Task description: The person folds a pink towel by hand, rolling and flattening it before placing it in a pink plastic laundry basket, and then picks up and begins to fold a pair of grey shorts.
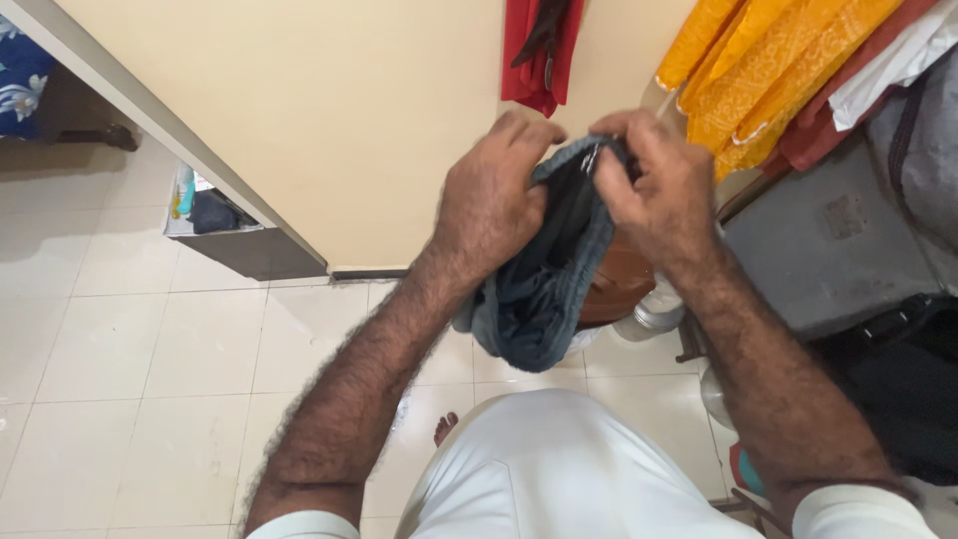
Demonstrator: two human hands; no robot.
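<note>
Head view: both hands meet at chest height in front of a cream wall [329, 120]. The left hand [489, 200] closes its fingers over the bunched top edge of a dark blue-grey garment [539, 289], pinching it from the 9 o'clock side. The right hand [654, 190] pinches the same edge from 3 o'clock, thumb and fingertips clamped on the cloth (a small metal bit glints between the two grips). The hands sit nearly touching, so neither is nearer to the garment than the other. From the grips, the garment hangs toward 6 o'clock, its long axis running roughly vertical with a slight lean to 7 o'clock, and ends above the person's white clothing [559, 469]. Orange cloth [768, 70] hangs at 2 o'clock, a red cloth [539, 50] at 12, and pale floor tiles [130, 379] spread toward 8 o'clock.
</note>
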